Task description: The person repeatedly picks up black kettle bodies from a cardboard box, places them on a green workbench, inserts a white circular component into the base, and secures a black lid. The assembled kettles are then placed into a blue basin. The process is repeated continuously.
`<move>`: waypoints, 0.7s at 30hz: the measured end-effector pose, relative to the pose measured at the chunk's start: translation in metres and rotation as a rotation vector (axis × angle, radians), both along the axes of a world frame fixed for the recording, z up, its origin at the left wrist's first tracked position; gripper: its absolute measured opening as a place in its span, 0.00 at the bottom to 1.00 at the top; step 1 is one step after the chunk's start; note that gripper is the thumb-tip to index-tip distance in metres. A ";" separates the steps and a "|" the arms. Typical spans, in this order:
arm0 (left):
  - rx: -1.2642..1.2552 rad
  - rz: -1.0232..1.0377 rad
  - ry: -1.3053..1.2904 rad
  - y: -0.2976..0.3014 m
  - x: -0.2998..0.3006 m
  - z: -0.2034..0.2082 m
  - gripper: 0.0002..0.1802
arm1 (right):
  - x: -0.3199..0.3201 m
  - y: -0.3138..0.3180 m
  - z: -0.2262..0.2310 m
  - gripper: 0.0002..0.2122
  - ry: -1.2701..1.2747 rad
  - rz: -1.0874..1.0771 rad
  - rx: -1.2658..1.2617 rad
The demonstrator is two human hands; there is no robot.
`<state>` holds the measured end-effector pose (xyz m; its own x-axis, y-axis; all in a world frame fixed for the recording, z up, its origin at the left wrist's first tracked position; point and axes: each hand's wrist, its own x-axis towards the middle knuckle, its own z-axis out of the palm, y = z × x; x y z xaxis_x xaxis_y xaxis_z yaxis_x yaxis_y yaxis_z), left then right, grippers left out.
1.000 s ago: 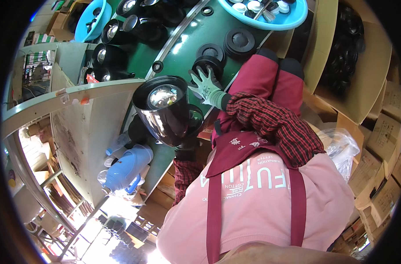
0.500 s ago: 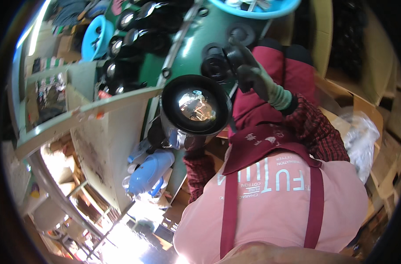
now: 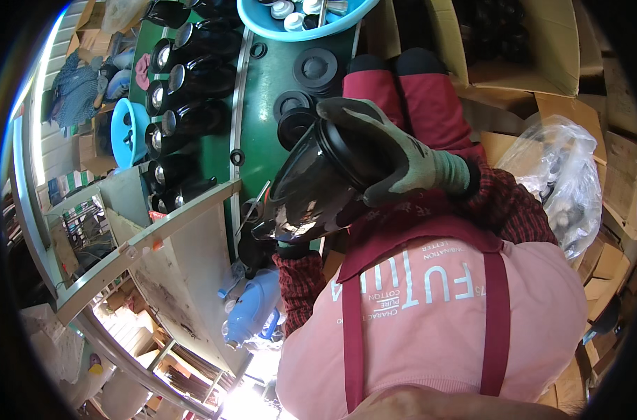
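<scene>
With its fingers, the right hand (image 3: 406, 154) grasps the black pot (image 3: 299, 187) beneath them by the wide end, likely the surest hold on something stiff and slick; the left hand's (image 3: 293, 248) grip is hidden.

The green bench (image 3: 264, 87) carries flat black discs (image 3: 315, 68), small rings (image 3: 253, 50), glossy black vessels (image 3: 201, 117) and a blue basin (image 3: 294, 37).
</scene>
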<state>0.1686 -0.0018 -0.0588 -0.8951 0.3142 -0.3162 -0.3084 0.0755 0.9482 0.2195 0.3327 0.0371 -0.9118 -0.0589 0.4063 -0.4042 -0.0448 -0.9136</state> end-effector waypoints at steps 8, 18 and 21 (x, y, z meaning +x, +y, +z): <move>-0.083 -0.041 0.192 0.011 0.005 0.044 0.34 | 0.015 0.009 0.002 0.42 -0.650 0.156 -0.462; -0.490 -0.428 0.864 0.066 -0.015 0.130 0.37 | 0.007 0.011 -0.061 0.33 -0.612 0.182 -0.619; -0.491 -0.448 1.039 0.085 -0.022 0.149 0.39 | 0.000 0.012 -0.093 0.31 -0.827 0.201 -0.812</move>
